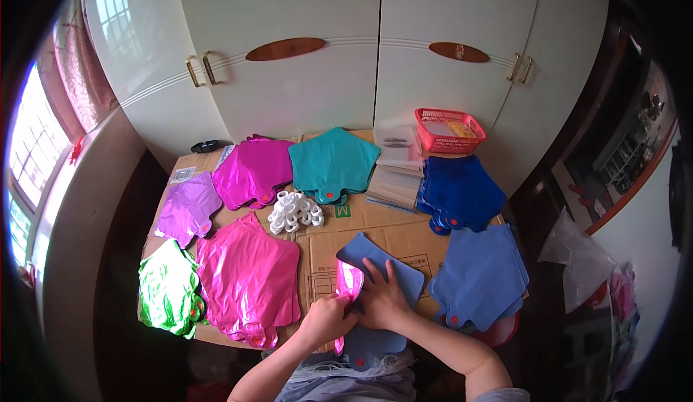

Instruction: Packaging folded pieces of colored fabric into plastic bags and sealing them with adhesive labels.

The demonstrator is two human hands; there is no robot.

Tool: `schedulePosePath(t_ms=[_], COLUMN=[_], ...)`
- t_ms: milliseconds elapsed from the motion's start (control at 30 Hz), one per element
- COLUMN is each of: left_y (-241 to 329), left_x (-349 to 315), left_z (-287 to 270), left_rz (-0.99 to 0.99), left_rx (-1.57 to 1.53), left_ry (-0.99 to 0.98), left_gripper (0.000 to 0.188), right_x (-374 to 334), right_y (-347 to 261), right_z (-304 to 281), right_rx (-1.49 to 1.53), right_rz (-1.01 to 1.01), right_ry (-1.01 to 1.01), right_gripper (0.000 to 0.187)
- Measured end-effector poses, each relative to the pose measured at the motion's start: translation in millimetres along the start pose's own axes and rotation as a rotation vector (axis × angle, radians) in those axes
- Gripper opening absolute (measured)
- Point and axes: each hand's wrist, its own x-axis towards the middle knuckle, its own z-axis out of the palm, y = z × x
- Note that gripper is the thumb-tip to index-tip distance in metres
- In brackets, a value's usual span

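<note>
In front of me on the cardboard lies a flat, star-shaped blue foil balloon (397,268), its lower end hanging over the near edge towards my lap. A shiny pink foil strip (349,278) shows along its left side; whether it is a separate balloon laid over or under the blue one I cannot tell. My left hand (328,320) is closed, pinching the pink foil. Spread fingers of my right hand (382,299) press flat on the blue balloon, beside the left hand. Between both hands the foil is partly covered.
Flat foil balloons lie in piles around: hot pink (249,276), green (170,286), lilac (188,207), magenta (253,171), teal (334,160), dark blue (462,189), pale blue (480,272). White ribbon rolls (294,212), clear plastic bags (397,175) and a red basket (447,141) stand among them.
</note>
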Motion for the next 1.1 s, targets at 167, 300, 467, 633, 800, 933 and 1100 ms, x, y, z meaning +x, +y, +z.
schedulePosePath(t_ms=[167, 300, 467, 633, 800, 933, 1100], left_y=[-1.2, -4.7, -4.9, -1.6, -10.1, -3.9, 2.4], left_x=[-0.8, -1.3, 0.1, 0.5, 0.6, 1.1, 1.7], left_z=[1.8, 6.2, 7.8, 2.2, 6.5, 8.1, 9.1], left_rz=[-0.032, -0.026, -0.053, -0.05, -0.01, -0.066, -0.109], left_rx=[0.008, 0.002, -0.004, -0.072, -0.081, -0.03, 0.006], left_ry=[-0.052, -0.03, -0.026, -0.058, -0.032, -0.026, -0.019], left_gripper=[0.026, 0.025, 0.026, 0.035, 0.045, 0.052, 0.053], right_x=[0.4, 0.2, -1.4, -2.9, -2.8, -0.8, 12.4], right_y=[2.7, 5.2, 13.0, 14.2, 12.5, 12.9, 30.6], right_z=[2.0, 9.8, 12.6, 14.4, 10.6, -10.3, 2.8], right_rx=[0.023, 0.078, 0.218, 0.313, 0.301, 0.208, 0.23], right_rz=[-0.004, 0.016, 0.011, 0.024, 0.016, -0.051, -0.067], right_ry=[0.018, 0.08, 0.151, 0.202, 0.164, -0.011, -0.046], right_gripper=[0.057, 0.051, 0.049, 0.047, 0.047, 0.043, 0.033])
